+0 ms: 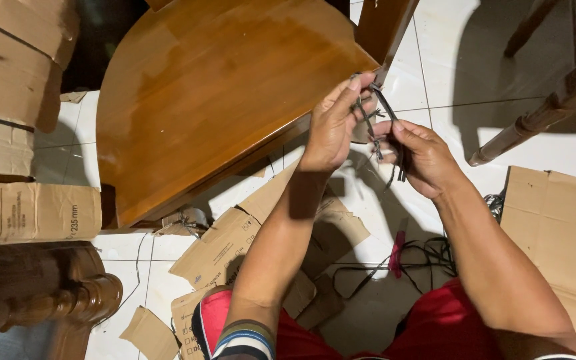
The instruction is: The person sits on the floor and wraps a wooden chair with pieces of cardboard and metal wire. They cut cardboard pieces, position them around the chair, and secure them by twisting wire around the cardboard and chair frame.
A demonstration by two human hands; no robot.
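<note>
The black strap [387, 117] runs steeply from the left hand [333, 125], whose fingers pinch its upper end, down to the right hand [425, 155], closed around its lower part, above the tiled floor [448, 80].

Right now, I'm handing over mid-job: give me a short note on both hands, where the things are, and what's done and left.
Left hand: raised in front of the wooden tabletop, fingers pinching the top of a thin black strap.
Right hand: gripping the same strap lower down; its loose end hangs below the fingers.
On the tiled floor: a tangle of more black straps with a pink-handled tool beside it, and torn cardboard pieces.
Done: one strap is picked up and held in both hands.
Left: the floor bundle lies untouched; I cannot tell whether the held strap is knotted.
</note>
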